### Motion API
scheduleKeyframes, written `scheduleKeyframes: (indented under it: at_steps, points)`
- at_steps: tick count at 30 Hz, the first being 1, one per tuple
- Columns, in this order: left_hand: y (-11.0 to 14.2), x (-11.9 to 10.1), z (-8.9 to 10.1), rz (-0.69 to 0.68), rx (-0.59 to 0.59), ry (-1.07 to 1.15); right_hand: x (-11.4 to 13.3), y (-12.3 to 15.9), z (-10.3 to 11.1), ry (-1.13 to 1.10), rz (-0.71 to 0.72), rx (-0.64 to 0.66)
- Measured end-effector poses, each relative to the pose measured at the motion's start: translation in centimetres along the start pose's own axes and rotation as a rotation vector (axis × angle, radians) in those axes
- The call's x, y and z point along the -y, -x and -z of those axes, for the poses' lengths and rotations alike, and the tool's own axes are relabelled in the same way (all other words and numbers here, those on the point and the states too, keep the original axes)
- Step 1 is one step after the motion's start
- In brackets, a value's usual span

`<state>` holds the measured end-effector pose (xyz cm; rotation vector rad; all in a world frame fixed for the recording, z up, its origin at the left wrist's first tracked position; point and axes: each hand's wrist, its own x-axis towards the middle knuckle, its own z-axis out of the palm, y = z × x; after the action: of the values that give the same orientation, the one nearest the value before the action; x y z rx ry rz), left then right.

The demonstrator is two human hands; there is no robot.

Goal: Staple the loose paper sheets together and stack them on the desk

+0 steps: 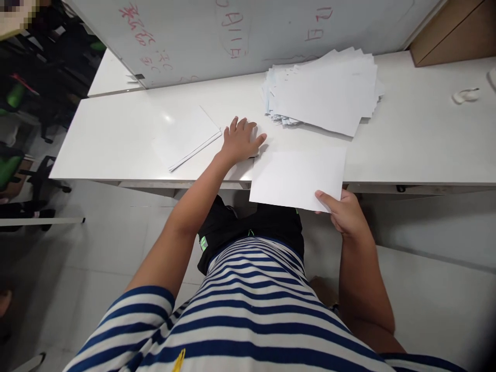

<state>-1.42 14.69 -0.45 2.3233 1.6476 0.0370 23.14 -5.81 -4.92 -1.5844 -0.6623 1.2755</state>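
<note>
My right hand (344, 209) pinches the near right corner of a white sheet of paper (298, 178), thumb on top. The sheet juts out past the table's front edge, over my lap. Palm down above the table, my left hand (242, 139) has its fingers spread, close to the sheet's left side. A small dark edge shows beneath that palm; what it belongs to is hidden. Left of this hand lies a thin, neat stack of white paper (189, 139). Beyond the held sheet is a thick, uneven pile of paper (325, 93).
A whiteboard (263, 36) with red writing stands along the back of the white table (418, 139). A brown cardboard box (453, 33) is at the back right, with a small white object (465, 96) in front of it. Chairs crowd the floor at left.
</note>
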Motion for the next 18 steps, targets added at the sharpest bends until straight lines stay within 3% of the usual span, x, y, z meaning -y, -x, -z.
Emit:
scheduleKeyframes:
  at_steps: [8, 18]
  points:
    - [-0.1, 0.1, -0.5, -0.007, -0.040, 0.043, -0.1, -0.2, 0.2, 0.012, -0.007, 0.004]
    - [-0.9, -0.3, -0.7, -0.001, 0.004, 0.008, -1.0, -0.6, 0.6, 0.039, 0.003, -0.010]
